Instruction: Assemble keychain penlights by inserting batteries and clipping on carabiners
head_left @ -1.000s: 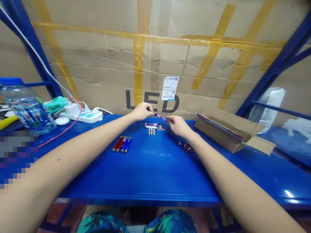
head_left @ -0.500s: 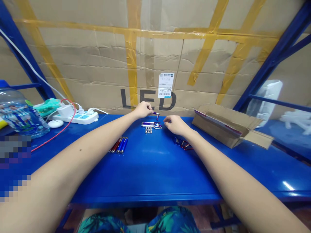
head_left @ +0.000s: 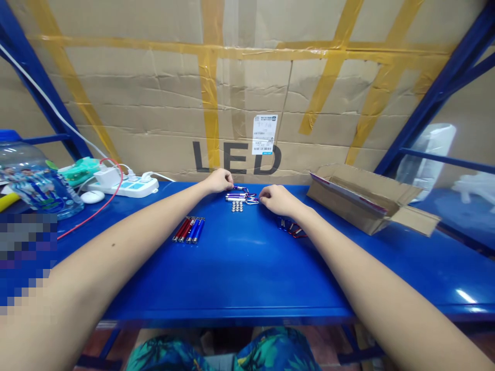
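At the back of the table, my left hand [head_left: 219, 181] is closed in a pinch on the near end of a purple penlight with a carabiner [head_left: 240, 189]. Just in front of it lie more slim penlights with carabiners [head_left: 236, 197], side by side. My right hand [head_left: 275, 199] is loosely curled at the right end of this row, fingertips beside a silvery carabiner [head_left: 252, 201]; whether they touch it I cannot tell. Small silver button cells [head_left: 237, 206] stand in neat rows in front. Red and blue penlights [head_left: 189, 230] lie nearer on the left. Loose carabiners [head_left: 290, 226] lie partly behind my right forearm.
An open cardboard box [head_left: 348, 206] stands at the right. On the left are a power strip [head_left: 139, 188] with plugs, a red cable [head_left: 112, 198], a white mouse-like object [head_left: 93, 197] and a large bottle [head_left: 42, 185]. A big carton [head_left: 154, 103] walls off the back.
My left hand has moved slightly left and down, bringing the purple penlight and its carabiner down beside the row. My right hand has shifted slightly left, closer to the carabiners.
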A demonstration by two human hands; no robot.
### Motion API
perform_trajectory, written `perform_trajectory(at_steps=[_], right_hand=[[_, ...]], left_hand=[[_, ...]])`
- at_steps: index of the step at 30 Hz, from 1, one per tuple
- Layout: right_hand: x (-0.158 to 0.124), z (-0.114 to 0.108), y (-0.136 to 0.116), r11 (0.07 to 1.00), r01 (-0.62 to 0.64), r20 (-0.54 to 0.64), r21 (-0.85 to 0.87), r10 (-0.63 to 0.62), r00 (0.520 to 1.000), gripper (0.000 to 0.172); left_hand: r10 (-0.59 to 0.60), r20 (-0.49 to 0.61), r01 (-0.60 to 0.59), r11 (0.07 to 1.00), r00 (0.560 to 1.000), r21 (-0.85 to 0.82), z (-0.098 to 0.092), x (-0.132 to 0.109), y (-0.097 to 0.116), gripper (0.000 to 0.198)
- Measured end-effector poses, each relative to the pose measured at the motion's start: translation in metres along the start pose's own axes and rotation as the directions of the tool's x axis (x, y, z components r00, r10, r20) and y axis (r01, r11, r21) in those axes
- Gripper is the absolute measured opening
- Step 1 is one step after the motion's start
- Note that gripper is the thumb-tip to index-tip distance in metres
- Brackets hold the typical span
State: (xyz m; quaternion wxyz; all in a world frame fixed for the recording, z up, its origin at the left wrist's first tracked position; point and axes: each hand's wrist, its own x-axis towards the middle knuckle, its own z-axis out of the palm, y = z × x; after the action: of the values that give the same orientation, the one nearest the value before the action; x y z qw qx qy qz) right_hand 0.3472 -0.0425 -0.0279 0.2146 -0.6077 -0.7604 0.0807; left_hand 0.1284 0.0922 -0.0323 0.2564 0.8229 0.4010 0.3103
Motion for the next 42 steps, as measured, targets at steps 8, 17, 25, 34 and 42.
perform_trajectory(at_steps=[8,17,25,34,42], right_hand=[[-0.001,-0.001,-0.002,0.999,-0.035,0.024,-0.027,0.036,0.999,0.020],[-0.005,-0.006,-0.010,0.998,-0.036,0.048,-0.049,0.038,0.998,0.022],[-0.006,-0.006,-0.007,0.998,-0.037,0.059,-0.040,0.040,0.997,0.022],[-0.010,-0.008,-0.012,0.998,-0.043,0.075,-0.038,0.045,0.996,0.023],[-0.011,-0.008,-0.008,0.999,-0.038,0.083,-0.031,0.041,0.996,0.022]], left_hand=[[0.010,0.222,-0.049,0.984,0.975,0.173,-0.001,0.005,0.005,0.032],[0.029,0.319,-0.134,0.940,0.947,0.314,0.017,0.020,0.023,0.030],[-0.053,0.268,-0.032,0.952,0.962,0.305,0.022,0.030,0.027,0.028],[-0.117,0.282,0.042,0.964,0.952,0.261,0.008,0.023,0.026,0.018],[-0.111,0.342,0.022,0.967,0.933,0.255,0.011,0.019,0.037,0.020]])
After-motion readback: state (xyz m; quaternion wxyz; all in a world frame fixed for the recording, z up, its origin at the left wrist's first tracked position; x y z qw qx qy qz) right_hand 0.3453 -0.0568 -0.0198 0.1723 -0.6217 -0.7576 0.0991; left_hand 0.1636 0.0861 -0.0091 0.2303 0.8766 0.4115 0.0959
